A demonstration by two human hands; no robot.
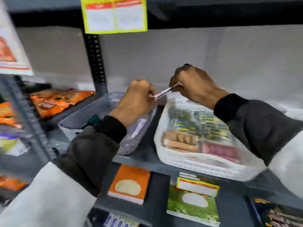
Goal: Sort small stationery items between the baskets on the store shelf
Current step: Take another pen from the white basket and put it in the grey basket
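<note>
Both hands hold one thin, pen-like stationery item (164, 92) in the air above the gap between two baskets. My left hand (136, 102) pinches its lower left end. My right hand (195, 84) pinches its upper right end. Below the left hand stands a pale grey basket (72, 126) with a dark green item inside. Below the right hand stands a white basket (193, 163) packed with several small green-and-yellow boxes, tan packs and a pink pack. The image is blurred by motion.
Orange packets (55, 100) lie on the shelf to the left. A black upright post (95, 63) stands behind the grey basket. A yellow price tag (114, 15) hangs above. On the lower shelf lie an orange notebook (129, 184) and a green one (193, 202).
</note>
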